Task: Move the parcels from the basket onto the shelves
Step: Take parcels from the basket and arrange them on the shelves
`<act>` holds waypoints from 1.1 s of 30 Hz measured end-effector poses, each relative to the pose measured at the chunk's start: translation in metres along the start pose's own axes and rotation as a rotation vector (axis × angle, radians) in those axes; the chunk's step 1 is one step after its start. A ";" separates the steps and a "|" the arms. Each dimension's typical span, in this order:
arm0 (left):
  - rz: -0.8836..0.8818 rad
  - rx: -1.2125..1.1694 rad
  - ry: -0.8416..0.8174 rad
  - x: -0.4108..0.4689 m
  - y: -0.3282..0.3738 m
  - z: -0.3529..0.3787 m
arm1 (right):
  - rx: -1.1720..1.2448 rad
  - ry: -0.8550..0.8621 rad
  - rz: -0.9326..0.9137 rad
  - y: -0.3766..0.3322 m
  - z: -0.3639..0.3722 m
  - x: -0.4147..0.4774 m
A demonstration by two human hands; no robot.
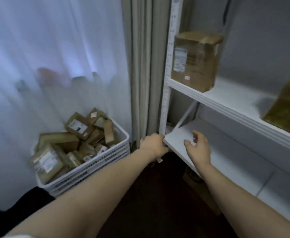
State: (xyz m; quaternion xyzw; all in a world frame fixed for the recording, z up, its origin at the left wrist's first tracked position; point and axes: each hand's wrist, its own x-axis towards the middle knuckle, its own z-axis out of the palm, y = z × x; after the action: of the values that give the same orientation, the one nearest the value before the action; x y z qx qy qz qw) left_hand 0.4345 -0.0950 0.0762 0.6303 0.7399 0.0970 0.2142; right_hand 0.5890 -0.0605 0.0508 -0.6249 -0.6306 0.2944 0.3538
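A white slatted basket stands on the floor at the left, heaped with several brown cardboard parcels. To its right is a white metal shelf unit. Its upper shelf carries a tall brown parcel at the left and a second brown parcel at the right edge of view. My left hand is at the front left corner of the lower shelf; its fingers are hidden behind the hand. My right hand hovers just over that lower shelf with fingers loosely spread, holding nothing.
A sheer white curtain hangs behind the basket, with a grey drape beside the shelf's perforated upright. The floor is dark wood. A brown box sits under the lower shelf. Something dark lies at bottom left.
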 end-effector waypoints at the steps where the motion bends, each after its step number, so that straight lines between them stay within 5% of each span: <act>1: -0.047 0.002 0.004 -0.005 -0.026 -0.009 | -0.008 -0.057 -0.017 -0.015 0.022 -0.003; 20: -0.907 -0.382 0.178 -0.015 -0.421 -0.074 | -0.091 -0.970 -0.214 -0.194 0.424 0.027; 33: -1.263 -0.909 0.324 -0.023 -0.616 -0.035 | -0.368 -1.140 -0.090 -0.195 0.626 -0.024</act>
State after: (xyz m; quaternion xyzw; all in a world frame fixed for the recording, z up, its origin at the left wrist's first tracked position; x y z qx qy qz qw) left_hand -0.1274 -0.2280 -0.1426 -0.0797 0.8673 0.3402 0.3545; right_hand -0.0346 -0.0492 -0.1538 -0.3921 -0.7875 0.4538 -0.1422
